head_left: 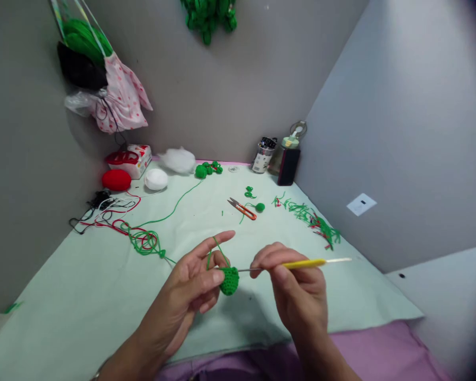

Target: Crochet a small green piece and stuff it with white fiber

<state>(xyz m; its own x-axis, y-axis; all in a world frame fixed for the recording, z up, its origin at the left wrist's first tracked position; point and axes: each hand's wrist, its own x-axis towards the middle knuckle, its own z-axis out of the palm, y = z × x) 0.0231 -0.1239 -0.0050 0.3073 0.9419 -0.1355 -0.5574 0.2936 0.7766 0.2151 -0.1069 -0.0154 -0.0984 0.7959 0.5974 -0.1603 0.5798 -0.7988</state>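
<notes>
Between the thumb and fingers of my left hand (198, 283) is a small green crochet piece (230, 281), cup-shaped and tightly stitched. Green yarn loops over the raised left index finger and runs back to a loose green tangle (144, 241) on the table. My right hand (295, 286) grips a crochet hook (305, 263) by its yellow handle. The hook's thin metal shaft reaches left to the upper edge of the green piece; its tip is hidden there. Beyond my hands lie orange-handled thread snips (243, 209) and a small green crochet ball (260, 207).
At the back left sit a red yarn ball (116, 180), a white yarn ball (155, 179), white stuffing (178, 160) and a tissue pack (140, 159). Green scraps (313, 217) lie right. A tin (262, 157), a bottle (290, 142) and a phone (288, 166) stand near the wall corner.
</notes>
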